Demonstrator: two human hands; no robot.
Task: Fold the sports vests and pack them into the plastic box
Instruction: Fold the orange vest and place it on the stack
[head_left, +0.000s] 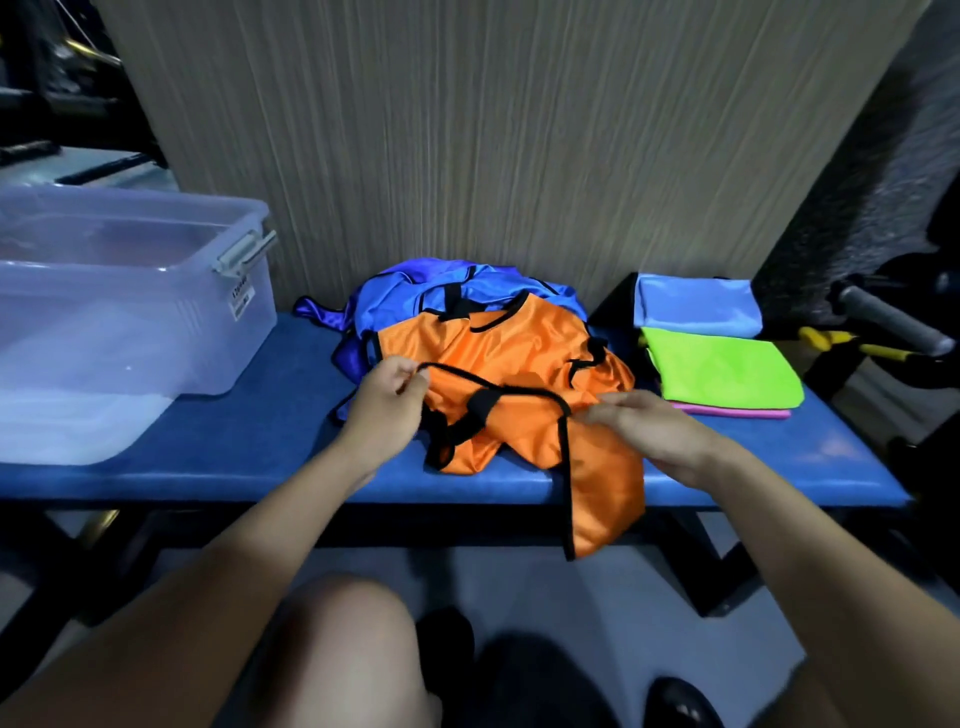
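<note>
Blue bench (249, 457): both hands, left hand (387, 402), right hand (652, 423), pinch orange vest (519, 358) black trim; corner overhangs front edge.

Blue padded bench (260, 457) runs left to right, on dark legs over pale floor. Wood-grain panel (493, 145) stands upright behind its far edge. Far right: grey-handled bar (891, 318) lying tilted, yellow-and-black tool (852, 340) just under it. Person's bare knee (337, 639) near, bottom centre
</note>
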